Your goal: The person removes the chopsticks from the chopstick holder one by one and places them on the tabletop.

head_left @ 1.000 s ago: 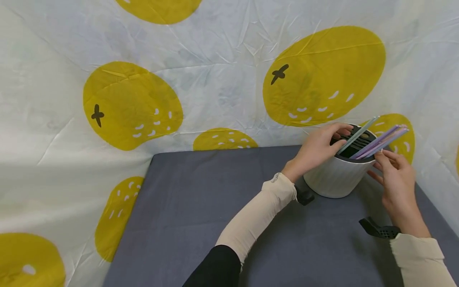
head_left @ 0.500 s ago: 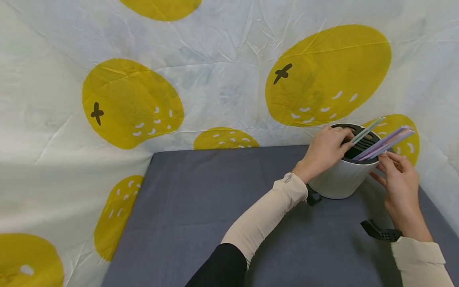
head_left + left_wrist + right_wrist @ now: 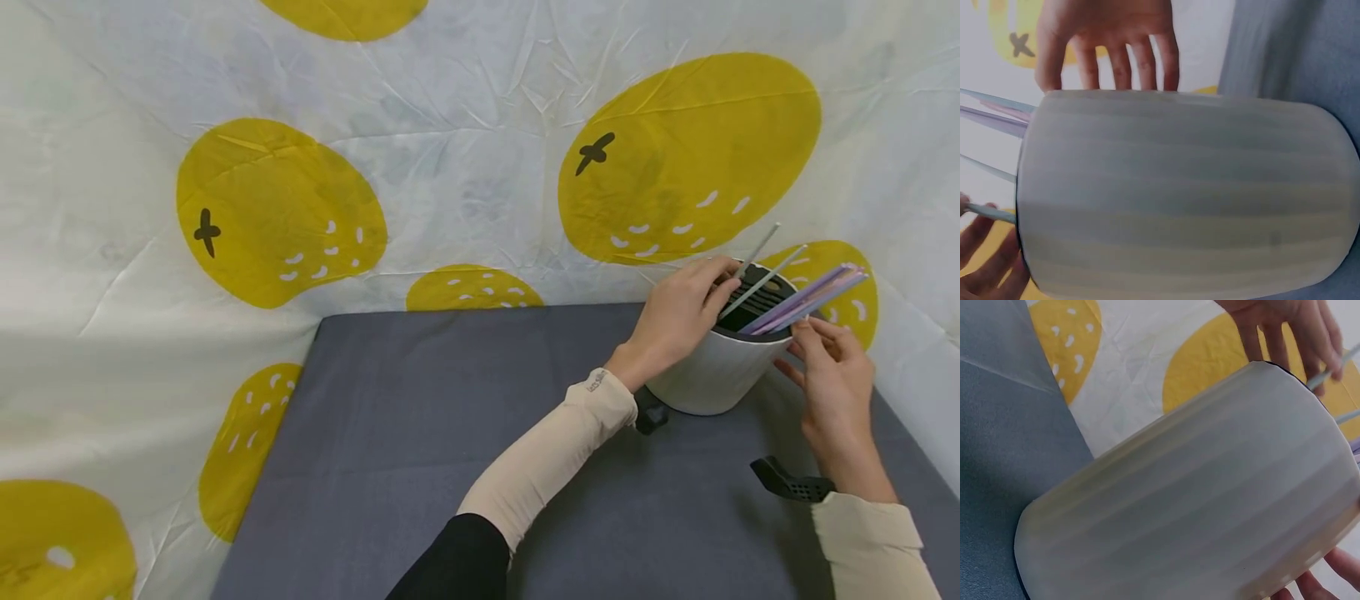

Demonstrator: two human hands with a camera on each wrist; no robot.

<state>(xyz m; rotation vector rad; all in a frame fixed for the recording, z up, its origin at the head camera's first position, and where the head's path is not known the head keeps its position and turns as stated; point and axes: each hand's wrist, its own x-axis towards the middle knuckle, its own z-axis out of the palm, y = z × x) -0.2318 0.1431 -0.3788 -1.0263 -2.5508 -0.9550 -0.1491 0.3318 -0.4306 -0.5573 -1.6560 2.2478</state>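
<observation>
A white ribbed utensil holder stands upright at the table's back right, its black slotted insert showing at the top. My left hand is over its left rim, thumb and forefinger pinching a pale green straw that rises from the opening. The same pinch shows on the straw in the right wrist view. Another pale green straw leans beside it. Purple and blue straws lean out to the right. My right hand touches the holder's right side with extended fingers.
A dark grey cloth covers the table. Behind it hangs a white fabric backdrop printed with yellow fruit, close behind the holder. Black camera mounts sit at both wrists, the left one near the holder's base.
The two pale green straws, close together before, now stand apart, the pinched one tilted up and to the left. My left hand has shifted slightly left; my right hand stays at the holder's side.
</observation>
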